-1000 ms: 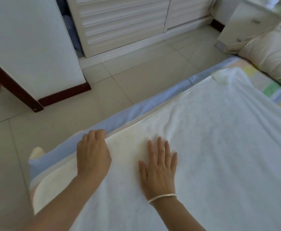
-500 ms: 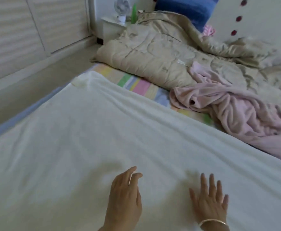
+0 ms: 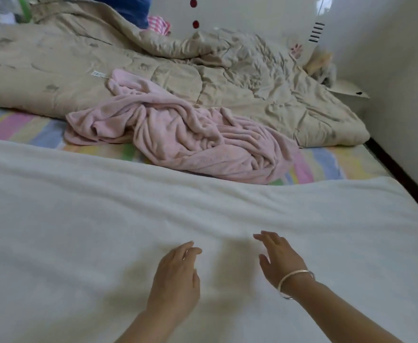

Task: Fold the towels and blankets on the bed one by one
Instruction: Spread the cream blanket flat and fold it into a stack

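Observation:
A large white towel (image 3: 79,231) lies spread flat across the near half of the bed. My left hand (image 3: 175,276) hovers just over its middle with loosely bent fingers and holds nothing. My right hand (image 3: 279,258), with a silver bangle on the wrist, is raised beside it with fingers spread and relaxed. Behind the towel a crumpled pink blanket (image 3: 185,134) lies on the striped sheet (image 3: 19,127). A rumpled beige quilt (image 3: 227,78) covers the far part of the bed.
A white wall (image 3: 401,70) runs along the bed's right side, with a dark baseboard (image 3: 406,174) below it. A white headboard with red dots (image 3: 227,13) stands at the back. A blue pillow (image 3: 133,8) and a pink checked cloth (image 3: 158,24) show behind the quilt.
My view swung right from the bed's left edge and floor to the far side of the bed. Both hands lifted from pressing the white towel and moved right over it.

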The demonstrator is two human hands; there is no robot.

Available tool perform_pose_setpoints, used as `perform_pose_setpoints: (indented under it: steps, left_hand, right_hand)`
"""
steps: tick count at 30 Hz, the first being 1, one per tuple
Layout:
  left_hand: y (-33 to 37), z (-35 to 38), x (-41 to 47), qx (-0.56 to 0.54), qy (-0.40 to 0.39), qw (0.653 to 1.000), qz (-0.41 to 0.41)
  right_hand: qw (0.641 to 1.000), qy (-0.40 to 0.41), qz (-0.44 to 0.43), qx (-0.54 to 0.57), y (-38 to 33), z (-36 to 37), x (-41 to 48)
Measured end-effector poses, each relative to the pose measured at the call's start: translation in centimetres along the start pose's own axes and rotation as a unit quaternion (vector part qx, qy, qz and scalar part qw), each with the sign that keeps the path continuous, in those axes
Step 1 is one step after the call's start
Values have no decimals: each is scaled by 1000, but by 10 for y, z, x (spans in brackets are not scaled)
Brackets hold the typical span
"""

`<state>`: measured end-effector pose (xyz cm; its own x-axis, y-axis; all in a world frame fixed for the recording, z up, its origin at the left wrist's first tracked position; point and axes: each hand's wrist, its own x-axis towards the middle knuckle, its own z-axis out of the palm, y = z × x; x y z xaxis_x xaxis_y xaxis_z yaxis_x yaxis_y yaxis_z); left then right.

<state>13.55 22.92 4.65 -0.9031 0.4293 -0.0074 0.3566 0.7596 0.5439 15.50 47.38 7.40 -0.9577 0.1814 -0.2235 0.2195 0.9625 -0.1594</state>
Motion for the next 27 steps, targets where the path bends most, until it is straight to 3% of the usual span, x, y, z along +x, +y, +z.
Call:
perform_pose_setpoints:
  steps: [5,12,18,21,24,27]
  left_hand:
    - [24,15,35,30,-19,999,17]
    - [31,5,130,91,3,996,12]
    - [13,-4,216,108,61,992,-24]
    - [-6,-4,256,62,92,990,-86]
    - [-25,-1,287,64,10,993,-98]
    - [-29,-22,330,132,-40,990,-33]
  right_hand:
    - [999,-20,33,13,42,-1,33]
    - [999,41,-5,-1,48,-8,120]
    - [998,51,-25,-30,49,-5,197]
    - [998,25,-32,-44,43,0,219]
    - [999,-1,-39,-24,46,2,244]
    - [999,32,-31,15,43,-27,298]
